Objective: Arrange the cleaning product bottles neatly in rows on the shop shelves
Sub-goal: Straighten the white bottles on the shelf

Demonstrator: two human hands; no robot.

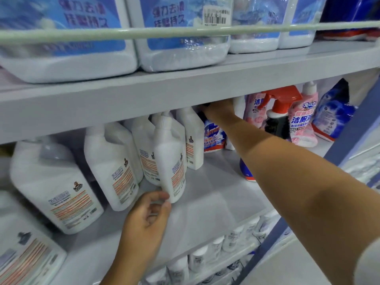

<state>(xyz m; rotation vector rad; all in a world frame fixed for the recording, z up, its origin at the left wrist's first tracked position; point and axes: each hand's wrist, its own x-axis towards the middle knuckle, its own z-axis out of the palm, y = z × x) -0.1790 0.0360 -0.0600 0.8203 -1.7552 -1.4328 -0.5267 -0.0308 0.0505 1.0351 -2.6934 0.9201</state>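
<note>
Several white handled bottles with orange-striped labels stand in a slanting row on the middle shelf (216, 204). The front white bottle (171, 159) leans, and my left hand (148, 217) pinches its lower corner between thumb and curled fingers. My right hand (219, 109) reaches deep to the back of the shelf, beside a white bottle (238, 109) and above a blue and red labelled bottle (213, 136). The upper shelf's front edge hides its fingers. My right forearm covers a blue-bottomed bottle (246, 171).
Pink bottles (302, 120), a red-triggered black spray bottle (279, 118) and a blue refill pouch (333, 114) stand at the right. Large blue-labelled jugs (181, 38) fill the upper shelf behind a rail. Small white bottles (232, 241) line the lower shelf.
</note>
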